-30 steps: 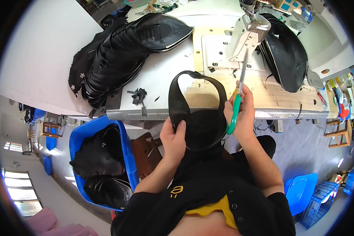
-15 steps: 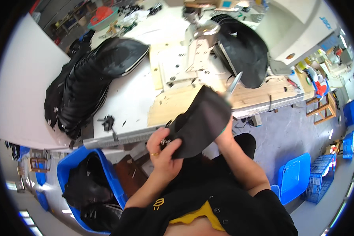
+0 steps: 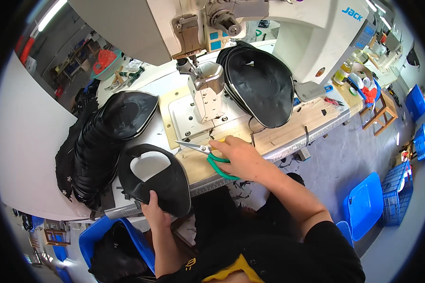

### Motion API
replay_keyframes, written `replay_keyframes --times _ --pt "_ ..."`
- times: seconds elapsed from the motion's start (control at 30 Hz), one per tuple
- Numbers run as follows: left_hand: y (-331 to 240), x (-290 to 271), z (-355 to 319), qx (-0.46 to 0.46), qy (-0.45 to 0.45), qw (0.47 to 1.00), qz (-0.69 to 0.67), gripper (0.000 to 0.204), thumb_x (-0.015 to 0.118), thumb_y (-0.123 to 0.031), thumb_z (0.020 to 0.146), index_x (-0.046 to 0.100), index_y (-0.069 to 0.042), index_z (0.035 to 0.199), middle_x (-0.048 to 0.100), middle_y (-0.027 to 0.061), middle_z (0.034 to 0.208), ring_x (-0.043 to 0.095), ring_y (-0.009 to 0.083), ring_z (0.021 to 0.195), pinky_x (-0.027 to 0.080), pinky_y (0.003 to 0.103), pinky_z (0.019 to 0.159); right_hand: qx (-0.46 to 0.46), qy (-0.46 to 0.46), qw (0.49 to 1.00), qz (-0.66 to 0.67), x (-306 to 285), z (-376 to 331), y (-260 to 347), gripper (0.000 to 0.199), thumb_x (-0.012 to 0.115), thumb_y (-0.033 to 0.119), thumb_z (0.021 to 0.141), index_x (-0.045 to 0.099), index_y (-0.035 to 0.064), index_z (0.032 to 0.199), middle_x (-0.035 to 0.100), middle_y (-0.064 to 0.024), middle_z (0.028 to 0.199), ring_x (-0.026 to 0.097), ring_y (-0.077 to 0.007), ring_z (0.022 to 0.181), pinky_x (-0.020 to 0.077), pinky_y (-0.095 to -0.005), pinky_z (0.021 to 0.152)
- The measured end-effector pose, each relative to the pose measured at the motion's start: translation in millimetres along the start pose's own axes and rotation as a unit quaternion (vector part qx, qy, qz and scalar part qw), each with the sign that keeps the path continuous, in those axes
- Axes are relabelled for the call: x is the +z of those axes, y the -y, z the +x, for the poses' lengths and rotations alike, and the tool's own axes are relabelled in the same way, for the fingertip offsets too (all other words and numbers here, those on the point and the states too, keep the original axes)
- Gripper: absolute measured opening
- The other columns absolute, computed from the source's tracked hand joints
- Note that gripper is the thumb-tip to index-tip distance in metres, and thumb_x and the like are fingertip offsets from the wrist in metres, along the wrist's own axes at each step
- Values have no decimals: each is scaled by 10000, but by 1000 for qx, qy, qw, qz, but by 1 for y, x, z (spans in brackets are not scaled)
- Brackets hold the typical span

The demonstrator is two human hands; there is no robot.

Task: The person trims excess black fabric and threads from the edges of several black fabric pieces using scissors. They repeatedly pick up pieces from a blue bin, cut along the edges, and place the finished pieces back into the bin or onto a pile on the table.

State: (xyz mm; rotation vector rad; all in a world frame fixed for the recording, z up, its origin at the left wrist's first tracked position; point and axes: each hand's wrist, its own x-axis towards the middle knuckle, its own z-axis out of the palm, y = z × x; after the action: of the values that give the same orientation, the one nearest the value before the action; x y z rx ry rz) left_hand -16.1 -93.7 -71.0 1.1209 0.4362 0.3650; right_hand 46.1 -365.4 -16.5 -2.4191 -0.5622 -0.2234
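My left hand grips the lower edge of a curved black leather-like piece with a large cut-out, its thumb lying on top. The piece is over the front edge of the worktable at the left, beside a row of stacked matching pieces. Closed around green-handled scissors, my right hand is over the wooden board. The scissor blades point left and are slightly parted. Another stack of black pieces stands right of the sewing machine's post.
The sewing machine head overhangs the table's middle. Blue tub with black pieces stands below left; an upright blue bin is on the floor at right. Red-handled snips lie at the table's right.
The black piece has moved from in front of my body to the table's left, now only in my left hand. The scissors came down and left, blades turned leftward. The view has shifted.
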Motion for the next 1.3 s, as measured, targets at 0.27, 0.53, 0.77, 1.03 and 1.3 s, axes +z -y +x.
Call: replay_keyframes --times 0.27,0.53,0.77,1.03,1.3 --pt "3 -8 -1 6 19 1000 -9 362 571 -68 887 470 6 1227 564 113 1166 554 222 1052 447 353 918 -15 -304 927 -220 -43 36 -30 414 679 168 748 580 35 1128 586 -143 1075 563 -297 974 447 -386 808" --pt "5 -8 0 16 18 999 -25 327 582 -61 884 504 12 1193 588 104 1137 574 207 1015 448 346 913 204 -274 857 386 -110 37 -104 170 517 39 883 603 -59 993 653 -81 835 605 -102 676 500 -234 624" --pt "3 -7 -2 10 35 998 -50 289 548 -31 891 514 13 1175 593 105 1134 583 193 1006 464 333 893 177 -262 924 214 -101 45 -88 220 524 44 874 613 -29 1062 661 -71 863 617 -102 760 491 -242 691" --pt "9 -14 3 -12 43 996 -75 326 562 -24 884 489 3 1201 585 95 1136 569 184 1016 448 325 904 -80 -266 919 -279 -22 48 -44 329 659 99 762 608 35 1081 553 -167 1204 503 -352 1122 398 -425 927" --pt "-41 -55 -35 17 12 996 -89 284 573 -54 895 523 -16 1172 595 77 1122 568 166 1021 467 316 886 -190 -111 958 -183 49 38 6 302 675 113 757 606 58 1045 572 -111 1143 492 -293 1133 333 -423 951"
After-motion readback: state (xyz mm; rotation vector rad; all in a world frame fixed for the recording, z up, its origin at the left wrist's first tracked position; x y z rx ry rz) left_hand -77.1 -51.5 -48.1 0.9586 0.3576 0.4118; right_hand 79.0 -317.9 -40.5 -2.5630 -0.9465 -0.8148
